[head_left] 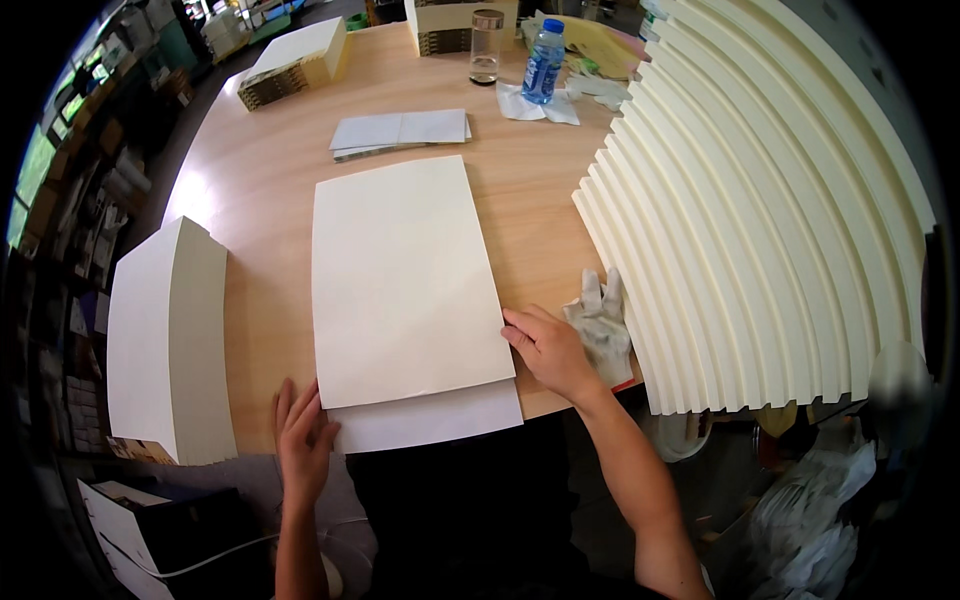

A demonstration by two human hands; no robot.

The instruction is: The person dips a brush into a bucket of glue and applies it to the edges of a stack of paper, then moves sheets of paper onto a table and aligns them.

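Note:
A large cream sheet [405, 280] lies in front of me, its long sides running away from my body. From under its near edge sticks out a whiter sheet [430, 418], close to the table's front edge. My right hand [548, 350] has its fingertips and thumb closed at the cream sheet's right edge. At the near left corner is my left hand [303, 440], its fingers stretched out and its thumb beside the white sheet's edge. A pale work glove [602, 325] lies just right of my right hand.
A tall cream stack [200, 340] stands at left. Many layered cream boards [760, 230] rise at right. Beyond the sheet lie small white folded sheets [400, 130], a blue-labelled bottle [543, 65], a clear tumbler [485, 50] and a further stack [295, 60] on the wooden table [540, 210].

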